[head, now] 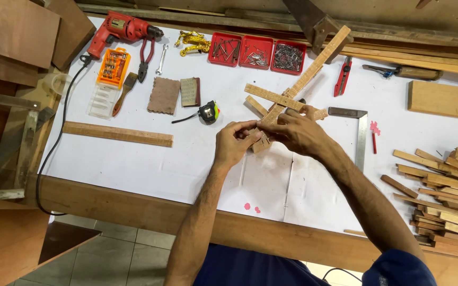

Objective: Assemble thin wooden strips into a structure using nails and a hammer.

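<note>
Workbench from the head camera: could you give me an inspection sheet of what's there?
Surface: bench under white paper.
Job's things: long notched wooden strip, short strips crossing it.
Clutter: red drill, pliers, tape measure, three red screw trays, steel square, offcut pile.
Grippers: left hand and right hand pinch the strip's near end.
Cables: black drill cord.
Surroundings: tiled floor.

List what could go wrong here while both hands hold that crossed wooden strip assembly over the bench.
1. The left hand and right hand pinch only the near end of the long wooden strip; the crosspieces might shift or drop.
2. The far end reaches toward the red trays of screws; a swing might tip them.
3. Rough slats could leave splinters in bare fingers.
</note>
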